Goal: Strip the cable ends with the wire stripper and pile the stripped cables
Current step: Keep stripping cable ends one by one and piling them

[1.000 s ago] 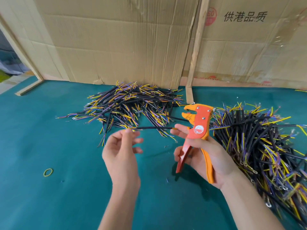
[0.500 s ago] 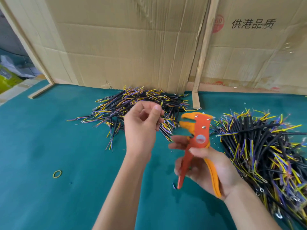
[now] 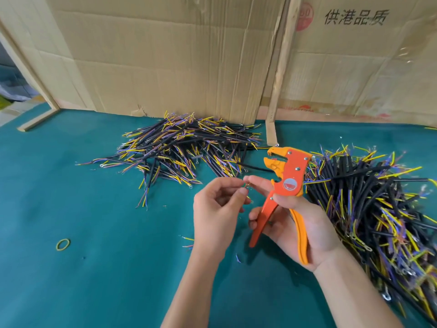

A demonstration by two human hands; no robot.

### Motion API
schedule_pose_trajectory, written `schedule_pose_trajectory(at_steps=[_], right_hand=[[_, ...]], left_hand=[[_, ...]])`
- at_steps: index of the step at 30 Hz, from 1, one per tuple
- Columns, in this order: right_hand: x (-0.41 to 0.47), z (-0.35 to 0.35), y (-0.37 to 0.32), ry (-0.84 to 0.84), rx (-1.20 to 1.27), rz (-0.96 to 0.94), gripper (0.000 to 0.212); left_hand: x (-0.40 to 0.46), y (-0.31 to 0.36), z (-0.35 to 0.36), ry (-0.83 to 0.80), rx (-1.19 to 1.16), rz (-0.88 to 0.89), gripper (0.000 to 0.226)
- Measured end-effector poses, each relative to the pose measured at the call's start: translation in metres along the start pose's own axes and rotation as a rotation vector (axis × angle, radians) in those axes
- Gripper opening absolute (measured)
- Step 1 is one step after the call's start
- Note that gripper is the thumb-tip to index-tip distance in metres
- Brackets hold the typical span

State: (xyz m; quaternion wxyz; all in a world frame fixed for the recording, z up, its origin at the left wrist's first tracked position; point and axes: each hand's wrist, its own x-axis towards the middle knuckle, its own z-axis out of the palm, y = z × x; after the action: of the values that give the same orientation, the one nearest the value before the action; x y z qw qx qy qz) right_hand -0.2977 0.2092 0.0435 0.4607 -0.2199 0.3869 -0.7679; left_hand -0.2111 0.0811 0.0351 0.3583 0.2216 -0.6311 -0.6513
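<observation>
Beside wire stripper (image 3: 287,176), left hand (image 3: 217,209) back, cable gone.

Teal table (image 3: 71,292) carrying two cable heaps and small scraps

A spread pile of black cables (image 3: 186,147) with yellow and purple ends is lying at 12 o'clock, against the cardboard sheets (image 3: 165,62) that are standing along the far edge. A thicker heap of cables (image 3: 378,209) is sitting at 3 o'clock. A yellow rubber band (image 3: 63,244) is lying at 9 o'clock, well apart from both. Short wire offcuts (image 3: 188,241) are lying near the centre.
</observation>
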Motion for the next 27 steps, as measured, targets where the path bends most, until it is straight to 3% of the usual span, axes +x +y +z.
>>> schedule_pose_trajectory(at_steps=[3,7,11,14,19,27], right_hand=[[0.0,0.001,0.002,0.012,-0.006,0.023,0.065],[0.001,0.003,0.003,0.004,-0.032,0.04,0.076],[0.001,0.003,0.004,0.011,-0.035,0.028,0.074],[0.001,0.003,0.005,0.024,-0.048,0.035,0.066],[0.0,0.001,0.004,0.063,-0.072,0.047,0.06],[-0.002,0.001,0.001,0.036,-0.146,0.06,0.05]], left_hand=[[-0.002,-0.003,-0.004,-0.034,-0.09,-0.015,0.015],[-0.006,-0.001,-0.013,-0.13,-0.13,-0.043,0.023],[-0.007,-0.003,-0.019,-0.198,0.048,-0.029,0.037],[-0.008,-0.004,-0.019,-0.183,0.19,0.007,0.044],[-0.009,-0.004,-0.017,-0.115,0.16,0.011,0.044],[-0.007,-0.007,-0.019,-0.081,0.267,0.048,0.03]])
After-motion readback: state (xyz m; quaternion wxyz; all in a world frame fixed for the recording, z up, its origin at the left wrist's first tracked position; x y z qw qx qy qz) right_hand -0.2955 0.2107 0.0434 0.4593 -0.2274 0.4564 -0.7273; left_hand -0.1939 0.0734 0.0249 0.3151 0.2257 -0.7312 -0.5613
